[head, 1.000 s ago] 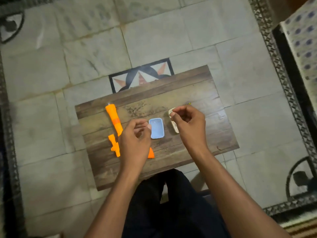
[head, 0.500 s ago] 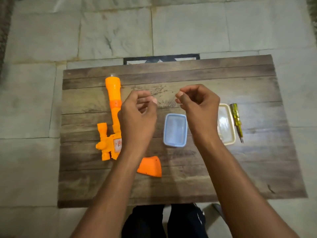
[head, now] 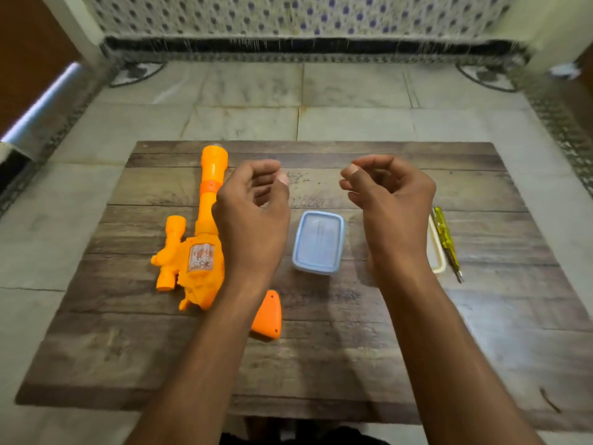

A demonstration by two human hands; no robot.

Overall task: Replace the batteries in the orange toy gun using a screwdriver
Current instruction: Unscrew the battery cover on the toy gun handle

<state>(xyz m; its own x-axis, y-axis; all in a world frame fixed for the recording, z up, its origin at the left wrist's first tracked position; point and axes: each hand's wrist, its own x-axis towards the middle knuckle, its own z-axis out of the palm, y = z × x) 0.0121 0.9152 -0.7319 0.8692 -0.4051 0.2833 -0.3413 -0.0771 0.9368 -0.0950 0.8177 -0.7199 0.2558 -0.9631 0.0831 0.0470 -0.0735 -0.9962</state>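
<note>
The orange toy gun (head: 199,252) lies on the left of the wooden board (head: 321,364), barrel pointing away from me; my left forearm hides part of its grip. A yellow-handled screwdriver (head: 446,242) lies at the right, tip toward me. My left hand (head: 253,213) hovers above the board beside the gun, fingers curled, holding nothing I can see. My right hand (head: 388,207) hovers to the right, fingers curled the same way, nothing visible in it.
A small box with a pale blue lid (head: 319,240) stands between my hands. A cream-rimmed lid or tray (head: 438,252) lies beside the screwdriver, mostly hidden by my right hand. Marble floor surrounds the board; a patterned cloth edge (head: 305,14) runs along the far side.
The view has dropped closer and tilted up, so the board fills the frame. Both hands stay raised with curled fingers and have spread a little apart.
</note>
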